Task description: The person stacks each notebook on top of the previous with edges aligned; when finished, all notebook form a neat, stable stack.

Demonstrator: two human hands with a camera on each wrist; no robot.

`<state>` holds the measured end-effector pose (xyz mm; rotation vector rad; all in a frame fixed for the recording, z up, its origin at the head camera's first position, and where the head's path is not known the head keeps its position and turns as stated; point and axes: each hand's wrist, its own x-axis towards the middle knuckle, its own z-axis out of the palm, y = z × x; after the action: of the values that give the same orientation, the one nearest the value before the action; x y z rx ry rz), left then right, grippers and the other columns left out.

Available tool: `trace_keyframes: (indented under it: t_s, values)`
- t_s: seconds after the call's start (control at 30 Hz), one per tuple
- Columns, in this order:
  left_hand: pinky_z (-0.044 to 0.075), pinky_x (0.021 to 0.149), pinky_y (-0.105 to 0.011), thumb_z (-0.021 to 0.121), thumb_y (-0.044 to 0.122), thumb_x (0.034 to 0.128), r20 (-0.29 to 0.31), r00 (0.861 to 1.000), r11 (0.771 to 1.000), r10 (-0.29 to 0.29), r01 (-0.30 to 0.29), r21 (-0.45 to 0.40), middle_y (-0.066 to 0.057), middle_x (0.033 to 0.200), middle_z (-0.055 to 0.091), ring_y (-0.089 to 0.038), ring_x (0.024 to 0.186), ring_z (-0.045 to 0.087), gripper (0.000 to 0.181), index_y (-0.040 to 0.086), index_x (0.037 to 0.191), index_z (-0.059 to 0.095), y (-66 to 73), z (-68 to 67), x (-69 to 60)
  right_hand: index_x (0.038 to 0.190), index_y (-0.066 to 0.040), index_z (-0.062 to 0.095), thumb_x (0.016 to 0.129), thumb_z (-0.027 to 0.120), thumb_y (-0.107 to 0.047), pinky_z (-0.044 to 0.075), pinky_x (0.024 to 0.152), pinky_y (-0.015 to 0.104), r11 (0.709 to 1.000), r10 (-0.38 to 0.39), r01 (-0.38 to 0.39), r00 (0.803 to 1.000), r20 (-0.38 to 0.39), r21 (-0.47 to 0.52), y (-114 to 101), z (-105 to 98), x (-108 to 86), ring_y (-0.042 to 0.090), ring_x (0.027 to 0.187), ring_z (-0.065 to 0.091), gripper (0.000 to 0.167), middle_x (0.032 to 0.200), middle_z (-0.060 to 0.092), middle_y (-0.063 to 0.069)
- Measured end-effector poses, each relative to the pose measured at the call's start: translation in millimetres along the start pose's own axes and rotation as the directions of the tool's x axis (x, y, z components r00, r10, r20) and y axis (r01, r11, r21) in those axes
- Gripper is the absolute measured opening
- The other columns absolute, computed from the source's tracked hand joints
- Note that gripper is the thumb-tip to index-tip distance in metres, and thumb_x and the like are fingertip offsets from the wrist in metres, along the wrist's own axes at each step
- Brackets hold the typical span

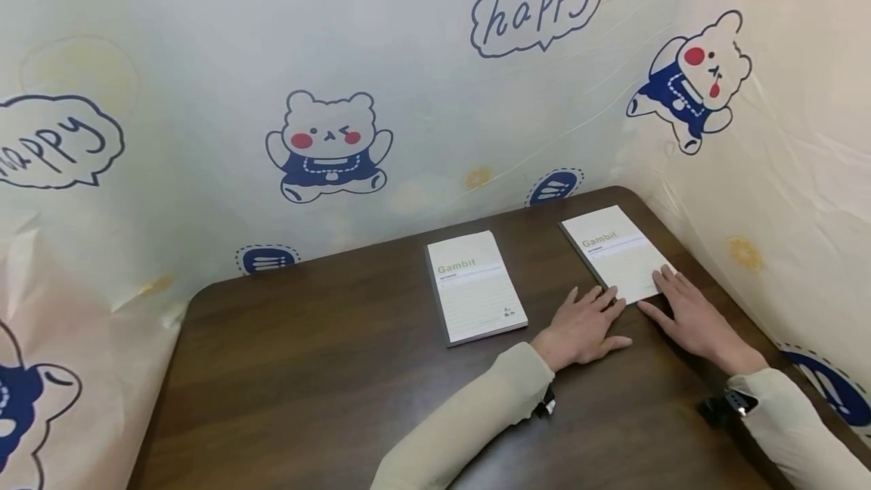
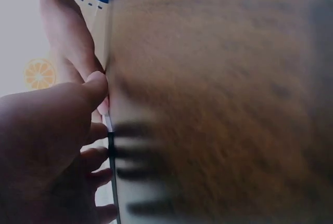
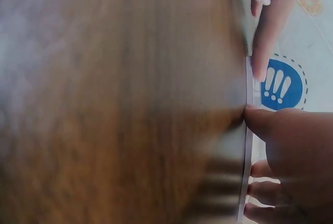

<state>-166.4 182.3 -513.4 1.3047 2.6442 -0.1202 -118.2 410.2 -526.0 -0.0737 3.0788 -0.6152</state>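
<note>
A white notebook (image 1: pixel 612 248) marked "Gambit", with a dark spine, lies flat near the table's right corner. My left hand (image 1: pixel 584 327) touches its near left corner with fingertips, fingers spread and the thumb on the wood. On the opposite side, my right hand (image 1: pixel 694 320) rests its fingers on the right edge, the thumb close to the near edge. In the right wrist view, the notebook's thin edge (image 3: pixel 248 141) shows beside the right thumb. The left wrist view has the left fingers along the dark spine (image 2: pixel 113 167). Another "Gambit" notebook (image 1: pixel 476 297) lies left of my left hand, apparently stacked in layers.
The brown wooden table (image 1: pixel 306 369) has rounded corners. Behind it and at both sides hang pale sheets (image 1: pixel 422 97) printed with bears and "happy" bubbles, close against the table edges. A black strap device (image 1: pixel 731 405) sits at the right wrist.
</note>
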Motion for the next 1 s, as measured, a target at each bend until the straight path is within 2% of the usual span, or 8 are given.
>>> trace_keyframes:
  t_s: [0.2,0.33,0.47,0.67,0.8,1.0]
  values:
    - [0.024,0.133,-0.035,0.031,0.071,0.1036,0.01,1.0,1.0,-0.007,0.007,-0.023,0.013,0.175,0.019,-0.008,0.162,0.02,0.07,0.036,0.165,0.026,0.4,0.4,-5.6,0.154,0.015,0.036,0.105,0.06,-0.042,0.03,0.114,0.073,0.999,-0.029,0.028,0.999,-0.021,-0.018,-10.5,-0.4,-7.3,0.062,0.147,0.031,0.079,0.159,0.03,0.043]
    - [0.028,0.131,-0.032,0.038,0.063,0.1065,-0.046,0.998,0.999,0.04,-0.04,0.002,0.007,0.169,0.035,-0.01,0.157,0.033,0.063,0.029,0.16,0.042,-1.2,1.3,-15.5,0.152,0.014,0.042,0.104,0.063,-0.043,0.035,0.11,0.074,0.998,-0.045,0.043,0.998,-0.045,-0.042,-19.8,3.1,-16.4,0.062,0.142,0.037,0.077,0.158,0.035,0.042]
    - [0.036,0.127,-0.03,0.043,0.056,0.1082,-0.108,0.992,0.997,0.069,-0.064,0.05,0.005,0.157,0.051,-0.011,0.146,0.048,0.054,0.023,0.149,0.057,-3.4,0.0,-30.7,0.15,0.011,0.047,0.102,0.066,-0.042,0.041,0.105,0.074,0.995,-0.066,0.06,0.995,-0.074,-0.076,-31.9,9.0,-26.7,0.063,0.135,0.043,0.074,0.155,0.041,0.04]
    - [0.044,0.119,-0.026,0.045,0.053,0.1086,-0.151,0.987,0.997,0.052,-0.043,0.064,0.005,0.139,0.061,-0.01,0.131,0.06,0.046,0.022,0.131,0.069,-4.2,-0.7,-58.9,0.147,0.007,0.054,0.101,0.068,-0.042,0.049,0.096,0.069,0.99,-0.101,0.089,0.99,-0.102,-0.112,-53.2,15.5,-42.1,0.056,0.125,0.05,0.069,0.152,0.047,0.037]
    - [0.048,0.113,-0.023,0.047,0.052,0.1085,-0.178,0.982,0.993,0.06,-0.04,0.111,0.003,0.13,0.065,-0.01,0.121,0.064,0.043,0.022,0.121,0.074,-4.6,1.5,-76.4,0.144,0.004,0.059,0.099,0.07,-0.043,0.051,0.09,0.067,0.985,-0.131,0.114,0.982,-0.134,-0.13,-64.8,20.6,-50.7,0.051,0.119,0.053,0.066,0.148,0.052,0.035]
    - [0.049,0.113,-0.025,0.048,0.052,0.1081,-0.181,0.98,0.991,0.076,-0.054,0.125,0.002,0.132,0.067,-0.012,0.124,0.065,0.043,0.022,0.116,0.076,-5.3,8.7,-100.4,0.137,-0.001,0.066,0.095,0.074,-0.044,0.054,0.086,0.064,0.984,-0.148,0.128,0.976,-0.161,-0.127,-80.0,28.2,-66.0,0.048,0.115,0.056,0.06,0.137,0.059,0.03]
